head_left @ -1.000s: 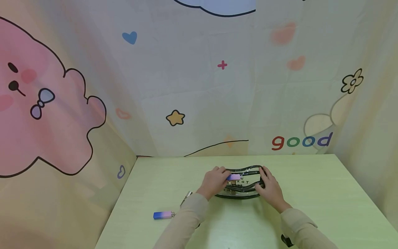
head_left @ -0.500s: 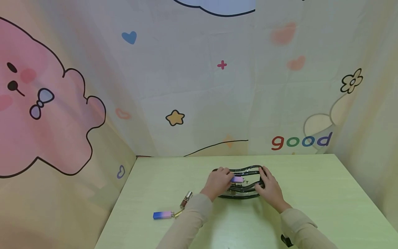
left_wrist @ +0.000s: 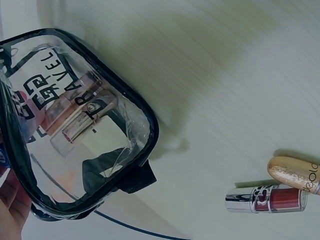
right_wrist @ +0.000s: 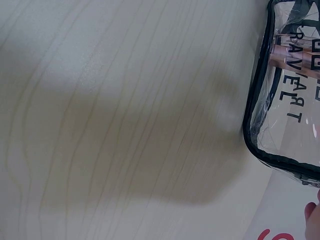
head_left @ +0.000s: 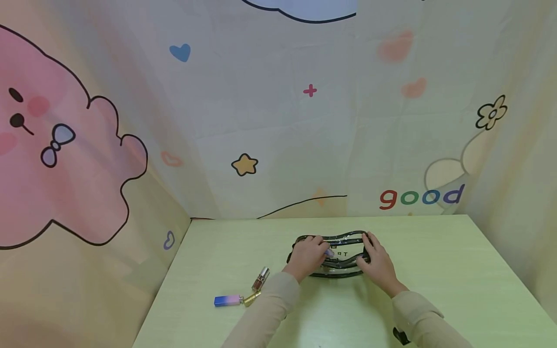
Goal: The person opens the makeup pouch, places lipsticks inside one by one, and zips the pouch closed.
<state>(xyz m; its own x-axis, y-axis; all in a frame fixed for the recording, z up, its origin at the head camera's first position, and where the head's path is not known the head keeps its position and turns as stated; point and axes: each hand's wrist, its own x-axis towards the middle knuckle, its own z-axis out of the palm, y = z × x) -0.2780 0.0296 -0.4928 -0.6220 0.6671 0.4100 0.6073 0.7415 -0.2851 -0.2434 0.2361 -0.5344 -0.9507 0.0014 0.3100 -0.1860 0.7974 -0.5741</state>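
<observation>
A clear pouch with black piping (head_left: 348,234) and printed "TRAVEL" lettering stands unzipped on the table. My left hand (head_left: 306,256) reaches over its opening, pinching a blue-to-pink cosmetic tube (head_left: 329,253) whose pale end points right. In the left wrist view, the tube's blue end (left_wrist: 3,158) shows above the fingers (left_wrist: 12,205). My right hand (head_left: 379,265) grips the pouch's right end, thumb on the near rim and fingers at the far one. Through the clear plastic, a lip gloss tube (left_wrist: 75,127) and other slender tubes show inside.
On the table (head_left: 457,290), left of the left forearm, lie another blue-to-pink tube (head_left: 227,300), a gold tube (head_left: 252,298) and a reddish lip gloss (head_left: 260,279). A printed curtain (head_left: 278,121) hangs behind the table's far edge.
My left hand has moved slightly right and down with the tube, now mostly hidden by the hand and pouch. The right hand keeps its grip. The gold tube and lip gloss have come into fuller view.
</observation>
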